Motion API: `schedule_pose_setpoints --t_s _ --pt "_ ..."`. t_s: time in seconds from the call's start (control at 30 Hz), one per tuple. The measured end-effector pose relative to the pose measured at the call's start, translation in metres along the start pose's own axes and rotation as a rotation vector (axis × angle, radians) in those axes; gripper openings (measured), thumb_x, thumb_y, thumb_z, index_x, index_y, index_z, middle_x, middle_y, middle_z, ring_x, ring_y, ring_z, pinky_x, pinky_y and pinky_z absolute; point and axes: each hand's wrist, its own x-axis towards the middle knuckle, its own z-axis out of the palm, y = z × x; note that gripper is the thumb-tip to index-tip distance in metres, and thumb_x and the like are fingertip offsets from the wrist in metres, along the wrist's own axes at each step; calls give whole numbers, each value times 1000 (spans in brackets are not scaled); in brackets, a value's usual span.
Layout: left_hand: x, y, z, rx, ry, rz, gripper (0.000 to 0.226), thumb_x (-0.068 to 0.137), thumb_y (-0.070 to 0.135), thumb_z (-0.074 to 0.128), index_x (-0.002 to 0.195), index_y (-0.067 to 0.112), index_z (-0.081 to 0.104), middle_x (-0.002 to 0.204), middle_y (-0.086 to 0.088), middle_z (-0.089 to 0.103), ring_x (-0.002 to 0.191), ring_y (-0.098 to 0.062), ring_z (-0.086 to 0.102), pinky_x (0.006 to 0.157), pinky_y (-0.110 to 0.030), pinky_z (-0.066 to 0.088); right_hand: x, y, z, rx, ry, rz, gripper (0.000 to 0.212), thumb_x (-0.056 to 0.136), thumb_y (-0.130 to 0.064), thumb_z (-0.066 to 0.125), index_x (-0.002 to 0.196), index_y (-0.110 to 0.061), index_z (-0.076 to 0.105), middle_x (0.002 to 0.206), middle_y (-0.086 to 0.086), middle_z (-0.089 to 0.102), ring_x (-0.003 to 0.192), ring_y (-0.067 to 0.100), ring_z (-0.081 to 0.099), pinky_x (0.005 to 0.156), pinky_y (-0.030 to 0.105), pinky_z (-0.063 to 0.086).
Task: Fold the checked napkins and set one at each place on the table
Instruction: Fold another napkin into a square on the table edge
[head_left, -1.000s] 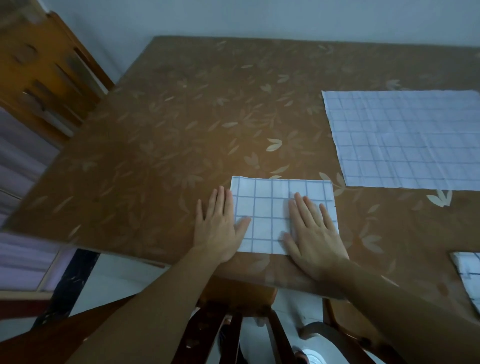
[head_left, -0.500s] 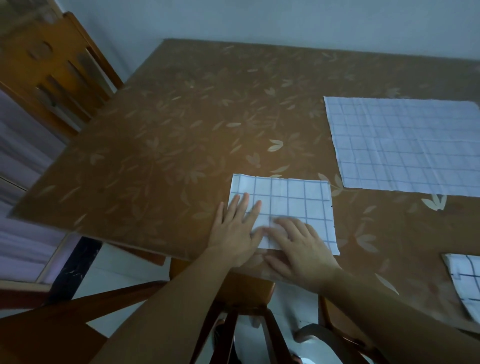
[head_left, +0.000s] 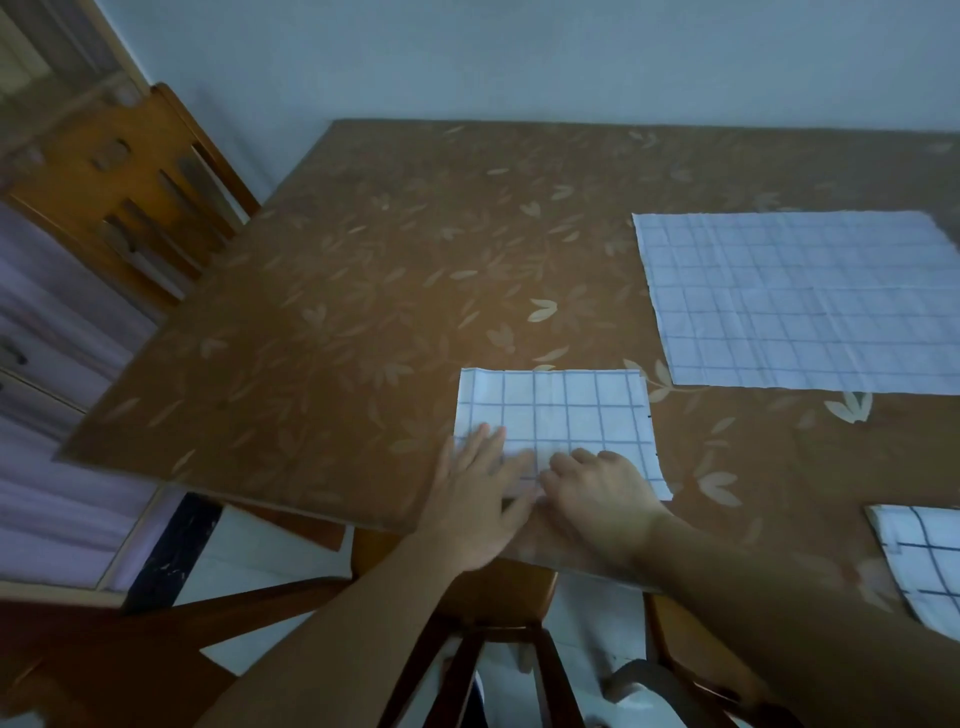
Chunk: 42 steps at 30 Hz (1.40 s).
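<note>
my left fingers (head_left: 488, 441) lie straight and flat, pressing the near left corner of the small folded white cloth napkin with blue checks (head_left: 556, 410). my right fingers (head_left: 582, 460) are curled, knuckles up, over its near edge. their tips are hidden, so i cannot tell whether they pinch a layer or only rest there. my left hand (head_left: 475, 499) and right hand (head_left: 602, 499) almost touch each other.

the napkin sits square on the brown leaf-patterned table (head_left: 363, 312), its near edge close to the table's near edge, where a wooden chair (head_left: 493, 587) stands tucked below.

the risk i see is that the table surface looks smooth. if i pull toward myself with the curled hand while the flat one pins just a corner, the napkin could swivel or slide off onto the chair. if i lift one layer only, the fold may open and the checks stop lining up.

further out, a large unfolded checked napkin (head_left: 800, 301) lies well apart to the right and farther back. another folded checked napkin (head_left: 919, 561) lies at the right border, beside my right forearm. a careless sweep of that arm could drag it out of place.
</note>
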Motion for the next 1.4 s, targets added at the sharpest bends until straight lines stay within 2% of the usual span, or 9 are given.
schedule_pose_setpoints --t_s 0.1,0.23,0.33,0.43,0.57,0.7,0.8,0.97,1.4 --pt "-2 9 -17 -122 61 139 41 95 48 48 131 32 57 147 9 46 143 -12 28 118 -33 12 -1 9 -11 74 137 61 22 85 -40 62 95 -20 60 90 0 61 80 18 61 69 31 47" --pt "6 34 -38 -117 189 96 21 94 31 51 96 20 69 93 -1 71 92 -20 64 81 -30 44 0 16 -33 72 326 56 19 68 -33 69 63 -20 57 59 -3 56 49 19 56 50 28 43" --pt "13 44 -49 -226 218 -28 29 97 33 48 77 19 63 73 1 62 76 -18 60 63 -31 32 -5 26 -46 163 449 127 19 75 -32 47 79 -19 59 76 -1 60 67 24 61 66 36 48" --pt "21 45 -65 -575 165 -119 40 93 35 58 56 21 52 52 6 49 57 -9 50 70 -27 37 -17 46 -57 330 470 414 43 85 -38 56 124 -21 55 129 2 54 117 25 53 101 43 39" --pt "28 51 -99 -1269 127 -322 20 88 34 69 90 15 75 91 -3 76 87 -24 73 87 -50 56 -41 76 -76 741 597 742 76 86 -56 59 148 -26 28 158 0 20 143 19 25 111 43 30" --pt "24 39 -99 -1705 -31 -415 29 96 24 61 117 6 67 113 -14 71 104 -32 69 92 -51 53 -48 91 -57 1490 278 923 86 69 -80 51 130 -19 54 130 8 62 113 23 61 97 44 48" --pt "16 30 -78 -1646 -58 -528 26 96 21 60 118 7 65 113 -11 72 103 -28 68 82 -42 56 -49 80 -34 1883 59 819 56 83 -61 58 118 -17 65 111 9 73 103 29 69 95 48 50" --pt "7 15 -45 -1495 -73 -678 25 95 15 62 117 4 63 107 -12 72 95 -25 69 73 -37 55 -41 58 -2 1678 58 963 31 85 -17 73 110 0 67 97 12 75 90 31 71 79 44 57" --pt "12 -5 -25 -890 84 -539 44 92 12 64 135 14 54 114 -3 65 105 -22 62 92 -41 54 -38 55 10 1461 100 1052 14 88 -17 69 92 -4 69 87 9 70 75 21 66 51 22 49"
